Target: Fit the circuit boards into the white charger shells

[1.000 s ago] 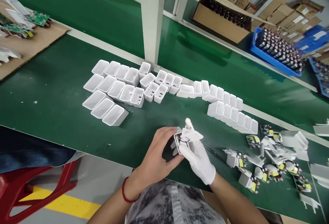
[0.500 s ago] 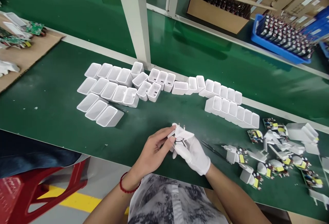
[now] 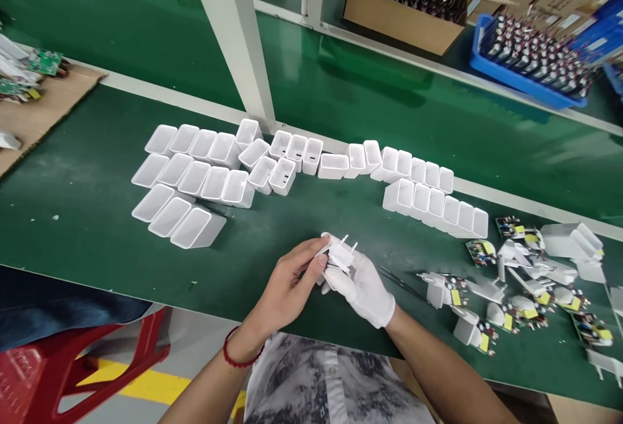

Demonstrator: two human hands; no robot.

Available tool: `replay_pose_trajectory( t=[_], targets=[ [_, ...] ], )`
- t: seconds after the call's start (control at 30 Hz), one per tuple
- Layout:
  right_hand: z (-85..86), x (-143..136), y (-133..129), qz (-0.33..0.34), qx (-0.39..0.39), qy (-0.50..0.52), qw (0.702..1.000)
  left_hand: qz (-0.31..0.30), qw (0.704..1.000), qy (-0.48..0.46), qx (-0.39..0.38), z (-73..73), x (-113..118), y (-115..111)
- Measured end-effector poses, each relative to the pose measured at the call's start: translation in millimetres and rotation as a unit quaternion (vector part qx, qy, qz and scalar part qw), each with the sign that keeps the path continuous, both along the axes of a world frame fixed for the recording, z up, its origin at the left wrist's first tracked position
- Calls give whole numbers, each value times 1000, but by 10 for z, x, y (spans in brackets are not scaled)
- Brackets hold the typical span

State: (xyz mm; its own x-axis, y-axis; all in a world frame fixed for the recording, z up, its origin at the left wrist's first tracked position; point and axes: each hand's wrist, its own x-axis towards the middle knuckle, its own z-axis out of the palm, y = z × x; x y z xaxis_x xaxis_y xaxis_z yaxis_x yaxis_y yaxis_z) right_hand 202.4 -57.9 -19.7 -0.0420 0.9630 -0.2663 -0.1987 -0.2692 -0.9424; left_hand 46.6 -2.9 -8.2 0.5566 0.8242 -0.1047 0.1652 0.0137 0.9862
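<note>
Both hands meet over the green bench around a white plug piece with two pins pointing up and away from me. My left hand, bare with a red bracelet at the wrist, pinches its left side between thumb and fingers. On the other side my right hand, in a white glove, is closed around it from below. Parts of the piece are hidden by the fingers. A pair of dark tweezers lies just right of the gloved hand.
Rows of open white plastic cases stand at the left and more cases at the right. Circuit boards with white parts are spread at far right. A metal post rises behind. A red stool stands lower left.
The plug piece has been tilted in my hands, so its pins show longer and its flat face has turned. My view has shifted slightly. Both hands keep their hold.
</note>
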Motion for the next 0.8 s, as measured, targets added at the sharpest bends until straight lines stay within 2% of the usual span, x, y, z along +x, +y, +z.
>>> replay_pose_trajectory(
  t=[0.07,0.17,0.27,0.43,0.63,0.8],
  targets=[
    [71,33,14,-11,45,-73,996,-14,998,41,45,20,-13,46],
    [172,65,14,-11,125,-233,964,-6,984,112,141,16,-62,72],
    [181,37,22,27,142,-301,943,-2,970,157,184,-24,-120,48],
    [82,-64,102,42,134,-290,947,4,957,176,231,-57,-169,-1],
    [13,-87,110,51,113,-244,962,12,954,181,240,-92,-175,1],
    [-18,-51,52,56,90,-245,964,7,955,177,238,-133,-179,9]
  ],
)
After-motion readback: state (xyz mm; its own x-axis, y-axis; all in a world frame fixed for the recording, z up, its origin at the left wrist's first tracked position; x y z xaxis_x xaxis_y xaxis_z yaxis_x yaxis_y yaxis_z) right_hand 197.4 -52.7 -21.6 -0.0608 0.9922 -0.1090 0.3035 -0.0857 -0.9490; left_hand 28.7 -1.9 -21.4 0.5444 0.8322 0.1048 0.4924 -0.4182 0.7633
